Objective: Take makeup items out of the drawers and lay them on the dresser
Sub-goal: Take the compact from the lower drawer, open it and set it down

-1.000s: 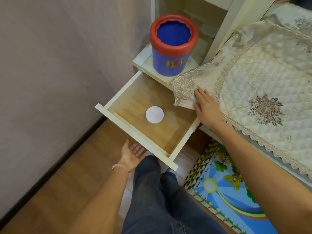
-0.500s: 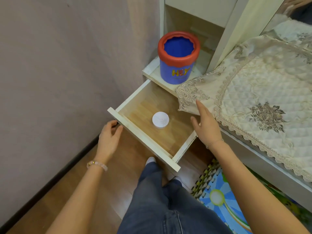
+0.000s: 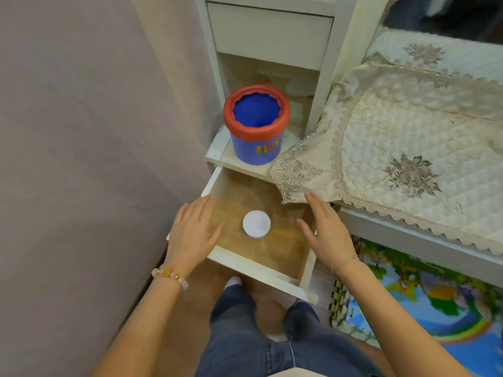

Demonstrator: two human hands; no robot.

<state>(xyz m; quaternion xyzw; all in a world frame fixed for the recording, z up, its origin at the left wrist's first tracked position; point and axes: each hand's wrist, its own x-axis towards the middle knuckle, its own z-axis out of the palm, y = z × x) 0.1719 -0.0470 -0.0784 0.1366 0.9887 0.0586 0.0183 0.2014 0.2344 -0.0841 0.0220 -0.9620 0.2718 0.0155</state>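
Lying flat near the middle of the open pale wooden drawer (image 3: 246, 263), the small round white jar (image 3: 256, 223) sits between the spread, empty left hand (image 3: 193, 229) and right hand (image 3: 325, 229), roughly equidistant from both, with no long axis.

A single head-worn wide-angle camera looks steeply down and forward from close above an open drawer (image 3: 253, 240). The wall fills the frame's left, the cloth-covered dresser top (image 3: 408, 137) its right, the wearer's legs and the floor its bottom edge.
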